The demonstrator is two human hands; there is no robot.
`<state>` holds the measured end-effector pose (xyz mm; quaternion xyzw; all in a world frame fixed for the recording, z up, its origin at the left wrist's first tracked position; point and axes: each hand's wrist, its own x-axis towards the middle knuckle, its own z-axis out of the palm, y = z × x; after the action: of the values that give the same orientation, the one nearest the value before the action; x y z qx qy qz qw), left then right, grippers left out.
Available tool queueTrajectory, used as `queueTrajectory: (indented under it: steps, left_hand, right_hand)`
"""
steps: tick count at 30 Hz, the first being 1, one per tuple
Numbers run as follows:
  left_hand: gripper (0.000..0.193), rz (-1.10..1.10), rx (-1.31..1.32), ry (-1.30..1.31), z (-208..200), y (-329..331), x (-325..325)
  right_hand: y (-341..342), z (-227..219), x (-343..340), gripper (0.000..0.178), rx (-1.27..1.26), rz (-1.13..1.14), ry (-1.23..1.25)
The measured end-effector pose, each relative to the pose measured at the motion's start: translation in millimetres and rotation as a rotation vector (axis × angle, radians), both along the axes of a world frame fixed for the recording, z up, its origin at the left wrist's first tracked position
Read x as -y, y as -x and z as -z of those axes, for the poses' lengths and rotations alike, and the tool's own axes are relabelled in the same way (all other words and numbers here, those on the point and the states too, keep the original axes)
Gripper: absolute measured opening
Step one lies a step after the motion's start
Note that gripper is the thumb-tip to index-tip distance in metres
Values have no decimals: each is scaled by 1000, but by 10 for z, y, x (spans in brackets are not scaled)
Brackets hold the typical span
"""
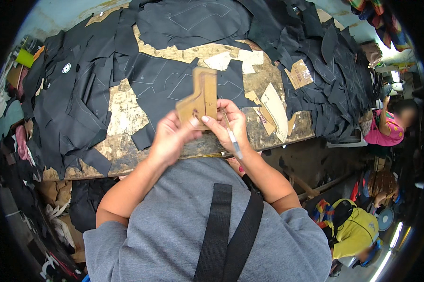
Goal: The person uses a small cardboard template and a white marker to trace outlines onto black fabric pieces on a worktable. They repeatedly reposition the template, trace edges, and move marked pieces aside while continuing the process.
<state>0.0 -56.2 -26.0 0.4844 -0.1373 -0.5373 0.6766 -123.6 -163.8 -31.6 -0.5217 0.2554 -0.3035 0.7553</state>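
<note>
Above the table's near edge I hold a brown cardboard pattern piece (205,91), roughly L-shaped; whether it is one layer or more I cannot tell. My left hand (169,138), somewhat blurred, has its thumb on the lower left part of the cardboard. On the lower right part, my right hand (234,126) pinches it between thumb and fingers. A slim pen (233,140) with a clear and white barrel also lies in the right hand, slanting down across the palm. Behind the cardboard a black sheet (158,77), marked with pale drawn outlines, is spread on the table.
The worn wooden table (125,110) carries heaps of black sheets at left (76,94) and right (334,80). Cream pattern pieces (274,108) and a torn cardboard piece (299,74) lie right of my hands. Two people, in pink (385,129) and yellow (357,230), are at the right.
</note>
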Motion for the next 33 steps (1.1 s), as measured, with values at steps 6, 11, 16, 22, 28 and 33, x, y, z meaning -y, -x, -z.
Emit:
queueTrajectory:
  steps: [6,11,16,22,28,33]
  left_hand:
    - [22,420,889,-149,-51,-10,-426]
    - [35,-143,1196,-453,53,-485,-321]
    - [43,-33,1510,-456,164,-636,-274]
    - [42,-35,1467,-488,142,-665,-209]
    - [42,31,1394,-569,133,-736,-166]
    - [44,-83,1516,-501,68,-663,-164]
  right_hand:
    - [-84,-56,490,36,-274,-354,296]
    - [-294,101,373,39,-285,-420,557]
    - [-267,147,304,38,-427,-122,1094]
    - [-67,271,319,34,-387,-6,1042]
    - [-61,338,285,34,-366,54,965]
    - [-55,323,281,34,-381,51,964]
